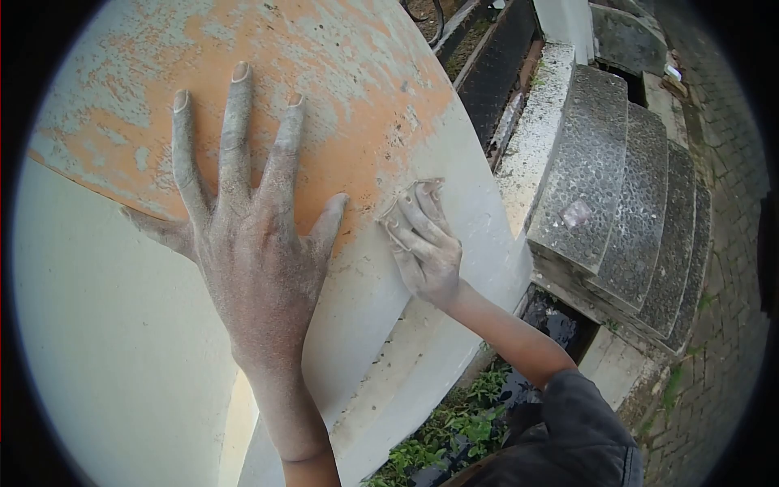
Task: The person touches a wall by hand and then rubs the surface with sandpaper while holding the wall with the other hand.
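Note:
My left hand (258, 252), coated in pale dust, lies with fingers spread on a curved wall (105, 268). Its fingers reach over a patch of worn orange and pale green paint (349, 105), while bare off-white surface shows around it. To the right, my right hand (428, 252), also dusty, has its fingers bent over a thin folded sheet that looks like sandpaper (391, 213). That sheet is pressed against the wall at the patch's lower right edge. Most of the sheet is hidden under the fingers.
Grey pebbled steps (600, 178) stand at the right, with a crumpled clear wrapper (576, 213) on one. A paved road (734, 162) runs beyond them. Below my right arm are a ditch with dark water (558, 325) and green plants (454, 434).

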`<state>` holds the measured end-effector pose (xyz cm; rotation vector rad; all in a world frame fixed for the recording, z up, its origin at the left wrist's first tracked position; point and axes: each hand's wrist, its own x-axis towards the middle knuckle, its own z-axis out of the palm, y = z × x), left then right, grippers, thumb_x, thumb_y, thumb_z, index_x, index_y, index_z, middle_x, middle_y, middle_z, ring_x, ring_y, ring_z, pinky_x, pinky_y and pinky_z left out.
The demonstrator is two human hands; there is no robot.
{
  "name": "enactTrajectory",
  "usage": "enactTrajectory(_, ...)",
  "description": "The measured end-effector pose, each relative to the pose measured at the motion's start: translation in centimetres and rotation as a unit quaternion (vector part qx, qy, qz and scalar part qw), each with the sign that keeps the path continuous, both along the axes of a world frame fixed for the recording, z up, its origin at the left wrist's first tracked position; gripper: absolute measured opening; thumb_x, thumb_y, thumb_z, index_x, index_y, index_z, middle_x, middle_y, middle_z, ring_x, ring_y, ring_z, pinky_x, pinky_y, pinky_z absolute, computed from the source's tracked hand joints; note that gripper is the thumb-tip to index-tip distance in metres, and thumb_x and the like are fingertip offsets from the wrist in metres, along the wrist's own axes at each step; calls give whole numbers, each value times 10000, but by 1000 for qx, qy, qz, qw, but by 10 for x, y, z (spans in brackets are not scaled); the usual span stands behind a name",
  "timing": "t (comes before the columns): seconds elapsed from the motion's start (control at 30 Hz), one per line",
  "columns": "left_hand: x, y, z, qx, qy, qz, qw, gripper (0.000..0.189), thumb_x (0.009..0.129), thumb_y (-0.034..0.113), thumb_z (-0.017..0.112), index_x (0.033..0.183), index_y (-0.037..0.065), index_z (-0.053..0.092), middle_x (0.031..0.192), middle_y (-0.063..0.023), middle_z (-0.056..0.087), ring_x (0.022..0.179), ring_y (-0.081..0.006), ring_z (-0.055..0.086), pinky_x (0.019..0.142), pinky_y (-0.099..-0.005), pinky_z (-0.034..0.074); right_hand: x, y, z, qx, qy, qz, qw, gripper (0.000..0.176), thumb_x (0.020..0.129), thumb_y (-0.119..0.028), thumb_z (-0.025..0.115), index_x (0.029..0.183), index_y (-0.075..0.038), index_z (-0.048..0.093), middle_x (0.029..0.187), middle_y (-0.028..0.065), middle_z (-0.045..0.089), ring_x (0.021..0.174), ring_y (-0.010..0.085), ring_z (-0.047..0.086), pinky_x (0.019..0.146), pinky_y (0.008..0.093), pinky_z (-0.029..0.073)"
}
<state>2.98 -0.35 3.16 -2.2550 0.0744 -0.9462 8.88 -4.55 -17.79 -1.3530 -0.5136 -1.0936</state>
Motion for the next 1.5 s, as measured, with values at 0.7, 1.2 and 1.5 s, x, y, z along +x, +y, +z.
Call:
enactTrajectory(0.7, 0, -6, -3, -38, -9, 20, 999, 800, 514, 378, 825, 1247, 417, 508, 1462, 137, 312, 1394, -178, 173, 1120, -611, -10, 62, -29, -3, 74, 31, -70, 994, 260, 812, -50, 619, 1068, -48, 666, 1208, 148, 590, 1202, 307, 501, 1046, 458, 349)
enactTrajectory(1.2, 4, -8, -5, 21, -52, 44, 997, 821, 517, 367, 831, 1262, 409, 490, 1464, 149, 302, 1390, -175, 191, 1122, -613, 30, 15, -26, -20, -65, -111, 56, 990, 233, 794, -69, 644, 1023, -76, 686, 1170, 133, 615, 1195, 333, 503, 988, 448, 423)
enactTrajectory(1.5, 6, -7, -7, 2, -54, 18, 998, 778, 527, 405, 819, 1240, 413, 511, 1465, 143, 303, 1391, -187, 189, 1105, -636, -13, -1, -11, -18, -45, -71, 94, 992, 193, 826, -65, 614, 1004, -60, 687, 1208, 109, 599, 1222, 305, 483, 1027, 464, 371)
